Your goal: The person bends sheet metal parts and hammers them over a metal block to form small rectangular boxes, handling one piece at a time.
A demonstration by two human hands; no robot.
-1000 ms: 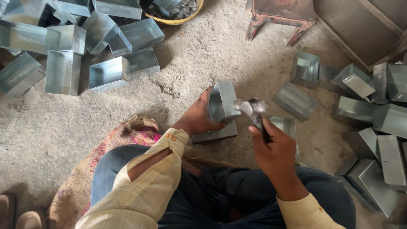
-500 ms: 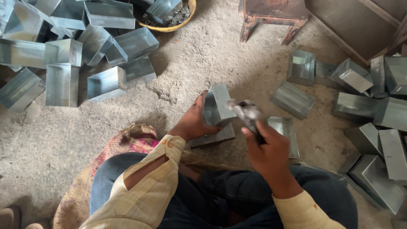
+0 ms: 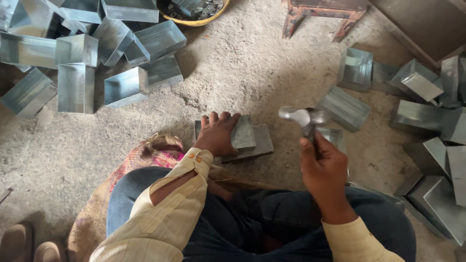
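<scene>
rough concrete floor (image 3: 242,63), dusty, cracked near centre. person sits cross-legged on a patterned cloth mat (image 3: 141,160) at 7 o'clock.

left hand (image 3: 218,133) lies flat, fingers spread, pressing a folded sheet-metal piece (image 3: 242,132) onto a flat grey block (image 3: 259,143) at centre. right hand (image 3: 325,167) is wrapped tight round the handle of a hammer (image 3: 303,116), head raised above and just right of the piece, at about 2 o'clock from it.

risks, as i judge them: left fingertips (image 3: 224,116) sit near the strike zone; a blow drifting left would catch them. the piece overhangs the block slightly, so an off-centre hit could tip or skid it. cut sheet edges could nick the pressing palm.

packages, labels, signs: none seen. open rectangular tin boxes, bare shiny grey, heap (image 3: 77,58) at 10 to 11 o'clock; a second heap (image 3: 427,111) at 2 to 4 o'clock, some upside down. yellow-rimmed basin (image 3: 204,19) of dark metal bits at 12. rusty red stand legs (image 3: 318,17) at 1. sandals (image 3: 29,245) at 8, bottom corner.
</scene>
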